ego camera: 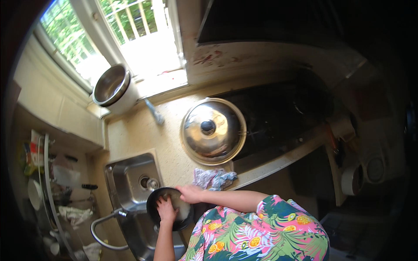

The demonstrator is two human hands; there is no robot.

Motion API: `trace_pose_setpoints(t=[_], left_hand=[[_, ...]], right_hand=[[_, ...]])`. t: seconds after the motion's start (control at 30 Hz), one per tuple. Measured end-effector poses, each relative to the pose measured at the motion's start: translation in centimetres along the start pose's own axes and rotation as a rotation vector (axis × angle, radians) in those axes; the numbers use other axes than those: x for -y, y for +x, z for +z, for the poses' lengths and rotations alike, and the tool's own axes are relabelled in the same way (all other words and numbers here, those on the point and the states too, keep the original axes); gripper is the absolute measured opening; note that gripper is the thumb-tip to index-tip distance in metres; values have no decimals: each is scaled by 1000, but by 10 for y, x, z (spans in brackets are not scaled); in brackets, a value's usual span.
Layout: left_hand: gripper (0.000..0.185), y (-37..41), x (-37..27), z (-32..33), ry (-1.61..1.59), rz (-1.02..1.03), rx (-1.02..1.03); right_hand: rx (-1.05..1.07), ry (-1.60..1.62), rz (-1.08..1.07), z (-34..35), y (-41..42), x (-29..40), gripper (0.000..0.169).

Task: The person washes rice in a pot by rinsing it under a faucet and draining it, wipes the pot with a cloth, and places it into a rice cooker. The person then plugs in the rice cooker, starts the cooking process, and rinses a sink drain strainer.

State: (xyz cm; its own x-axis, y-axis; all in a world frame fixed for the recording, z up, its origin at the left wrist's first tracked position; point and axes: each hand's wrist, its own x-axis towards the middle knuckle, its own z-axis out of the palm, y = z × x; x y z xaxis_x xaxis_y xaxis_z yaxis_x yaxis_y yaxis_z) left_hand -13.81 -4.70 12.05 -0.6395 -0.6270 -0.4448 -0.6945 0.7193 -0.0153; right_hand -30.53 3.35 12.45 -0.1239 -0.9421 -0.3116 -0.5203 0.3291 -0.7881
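Observation:
A dark round pot (189,218) with cloudy, whitish contents sits over the divider of the double stainless-steel sink (125,182). My left hand (166,208) is down inside the pot with its fingers spread, touching the contents. Whether grains lie under the liquid is not clear. On the far rim, my right hand (190,193) grips the pot's edge. Close to the pot, in the upper basin, a metal drain strainer (152,184) rests beside the drain hole (144,181). The curved faucet (107,243) stands at the left of the sink.
A large domed metal lid (214,143) is on the counter beside the dark stovetop (274,120). A crumpled cloth (214,178) lies near the counter edge. Stacked pots (112,86) stand by the window. Knives (89,186) and dishes fill a rack (49,176) at left.

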Motion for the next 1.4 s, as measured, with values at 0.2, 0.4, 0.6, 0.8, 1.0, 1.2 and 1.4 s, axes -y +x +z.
trace_pose_setpoints(t=[0.2,0.4,0.6,0.8,1.0,1.2,1.4], left_hand=[[54,-23,-1,20,-132,67,160],[55,-5,-24,1,-133,294,19],[73,12,-8,-5,-192,-57,-79],[74,10,-22,11,-233,-76,-47],[55,-1,-35,13,-286,215,-104],[39,-19,-16,13,-255,455,113],[25,-20,21,18,-175,436,270]], right_hand=[[-46,-14,5,8,2,-8,46],[-42,-50,-21,5,3,-6,46],[-26,-25,-2,3,4,-6,46],[23,-36,22,1,5,1,46],[-3,-40,-6,9,6,-11,48],[0,-39,18,5,5,-5,47],[-14,-34,-27,7,8,-9,46]])
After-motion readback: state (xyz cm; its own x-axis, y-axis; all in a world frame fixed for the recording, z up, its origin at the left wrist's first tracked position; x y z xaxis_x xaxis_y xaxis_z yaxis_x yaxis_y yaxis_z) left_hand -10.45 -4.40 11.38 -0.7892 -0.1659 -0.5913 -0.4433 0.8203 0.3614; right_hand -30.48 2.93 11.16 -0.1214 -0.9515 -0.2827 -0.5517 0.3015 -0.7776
